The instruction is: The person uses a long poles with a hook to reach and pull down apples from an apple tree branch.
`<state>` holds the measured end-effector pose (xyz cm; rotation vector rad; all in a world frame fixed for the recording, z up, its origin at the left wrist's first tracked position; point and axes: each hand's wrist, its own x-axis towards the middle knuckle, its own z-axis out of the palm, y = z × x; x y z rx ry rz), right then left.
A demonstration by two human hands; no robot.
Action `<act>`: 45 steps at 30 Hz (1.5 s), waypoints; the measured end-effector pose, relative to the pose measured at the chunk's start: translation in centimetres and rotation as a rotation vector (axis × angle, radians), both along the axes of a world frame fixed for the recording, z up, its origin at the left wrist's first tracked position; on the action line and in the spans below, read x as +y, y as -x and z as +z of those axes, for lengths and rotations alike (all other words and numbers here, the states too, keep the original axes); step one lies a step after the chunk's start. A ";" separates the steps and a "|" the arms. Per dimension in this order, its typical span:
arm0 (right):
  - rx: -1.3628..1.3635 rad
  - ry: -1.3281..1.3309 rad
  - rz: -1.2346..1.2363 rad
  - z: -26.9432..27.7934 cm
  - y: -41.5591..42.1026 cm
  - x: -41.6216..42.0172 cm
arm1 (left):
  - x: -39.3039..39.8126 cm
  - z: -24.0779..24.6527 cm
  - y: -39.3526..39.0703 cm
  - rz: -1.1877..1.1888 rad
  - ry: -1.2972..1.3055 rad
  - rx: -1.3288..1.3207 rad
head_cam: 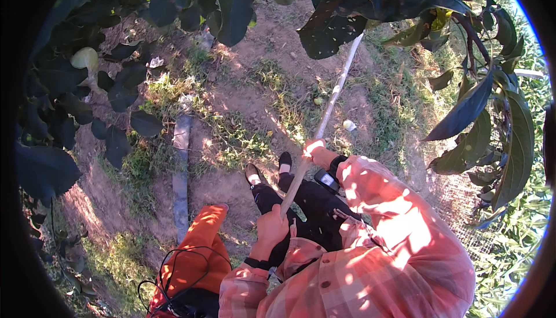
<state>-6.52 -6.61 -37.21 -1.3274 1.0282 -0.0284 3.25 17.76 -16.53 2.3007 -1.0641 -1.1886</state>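
A long pale wooden pole [334,96] runs slantwise across the view, its far end hidden behind leaves. My left hand [270,230] is closed around its lower part, close to my waist. Farther up the shaft, my right hand [318,152] grips it with the arm reaching forward. Both arms wear a pink checked shirt sleeve [386,196] with dark cuffs. By my right wrist, against the dark trousers, is a small black device [326,180] with a lit face. My shoes [285,161] stand on bare soil below the pole.
Dark leaves [234,10] and a twig [475,40] hang close overhead. A pale round fruit [84,59] hangs at left; another [349,125] lies on the ground. A bluish flat strip [180,179] runs along the soil. At lower left is orange clothing [195,248] with black cables. Wire mesh [460,214] stands right.
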 end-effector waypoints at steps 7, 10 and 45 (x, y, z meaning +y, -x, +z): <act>-0.228 -0.345 -0.436 3.7 -2.0 -5.1 | -3.4 -0.7 -1.7 -0.005 0.038 -0.060; -0.067 -0.306 -0.094 5.1 -2.8 -6.5 | -5.1 -0.2 -2.7 0.019 0.029 -0.089; 0.116 -0.143 -0.067 19.4 -6.8 -2.5 | -7.0 13.5 -6.7 -0.248 0.410 -0.491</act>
